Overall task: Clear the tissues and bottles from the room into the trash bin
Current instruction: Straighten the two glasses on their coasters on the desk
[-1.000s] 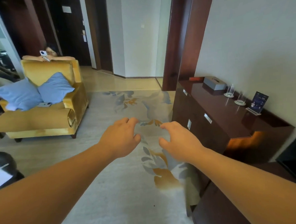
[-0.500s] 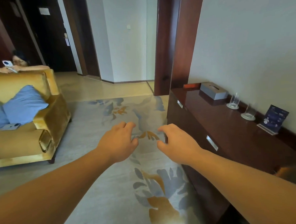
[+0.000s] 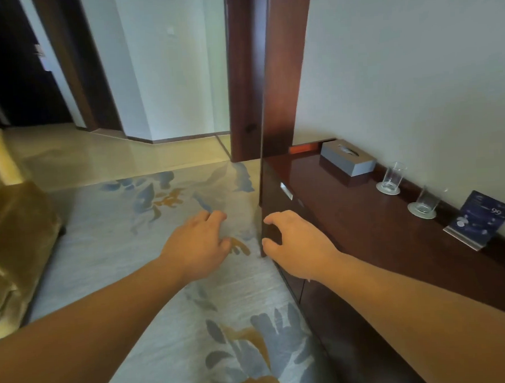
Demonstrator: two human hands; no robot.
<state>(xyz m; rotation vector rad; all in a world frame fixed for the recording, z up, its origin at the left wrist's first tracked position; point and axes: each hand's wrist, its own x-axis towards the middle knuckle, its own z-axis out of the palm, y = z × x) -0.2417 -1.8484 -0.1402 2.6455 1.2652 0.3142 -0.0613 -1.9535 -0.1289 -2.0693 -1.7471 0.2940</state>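
Observation:
My left hand (image 3: 197, 247) reaches forward over the patterned carpet (image 3: 147, 214), fingers loosely curled and holding nothing. My right hand (image 3: 298, 244) is beside it, in front of the near corner of the dark wooden sideboard (image 3: 349, 215), fingers apart and empty. A grey tissue box (image 3: 346, 160) stands at the far end of the sideboard top. No loose tissue, bottle or trash bin shows in the head view.
Two drinking glasses (image 3: 392, 178) (image 3: 424, 202) on coasters and a blue card stand (image 3: 481, 219) line the wall on the sideboard. A yellow armchair (image 3: 11, 248) is at the left edge. Dark wooden door frame (image 3: 257, 74) and tiled hallway lie ahead.
The view has swung right and moved forward: the armchair slid to the left edge and the sideboard came closer. Both hands stay stretched out and empty.

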